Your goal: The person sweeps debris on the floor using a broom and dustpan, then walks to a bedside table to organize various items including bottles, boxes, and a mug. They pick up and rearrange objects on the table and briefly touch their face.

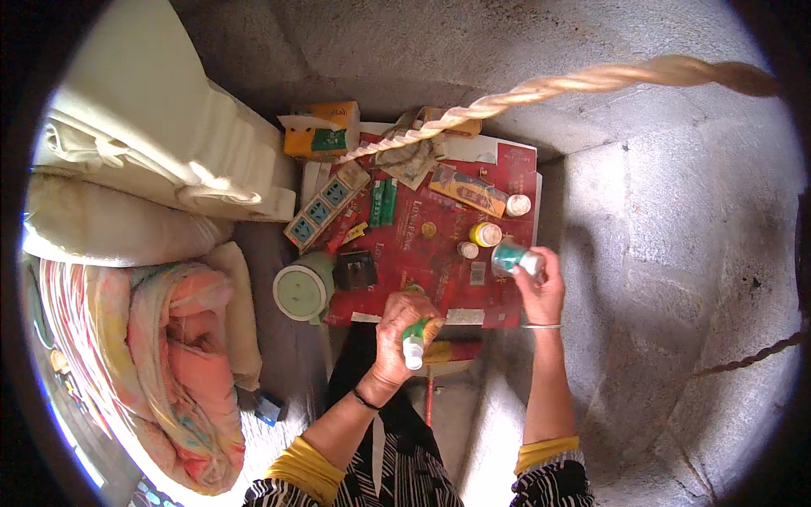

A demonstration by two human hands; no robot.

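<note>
My left hand [405,329] is closed around a green bottle with a white cap [413,352], over the near edge of a red cardboard sheet [443,272]. My right hand [542,288], a bracelet at its wrist, grips the white cap end of a teal bottle [510,258], slightly blurred, above the sheet's right side. Just beyond it stand a yellow container with a pale lid [486,234], a small white-capped bottle [468,250] and a white-lidded bottle [518,205]. A long patterned box [469,190] lies behind them.
A power strip [326,206], green packets [383,203], a black item [356,269] and a pale green mug [301,291] are at the left. An orange tissue pack [322,130] stands behind. A twisted rope [557,89] crosses above. Rolled bedding [190,374] lies left; a rough wall [684,253] rises right.
</note>
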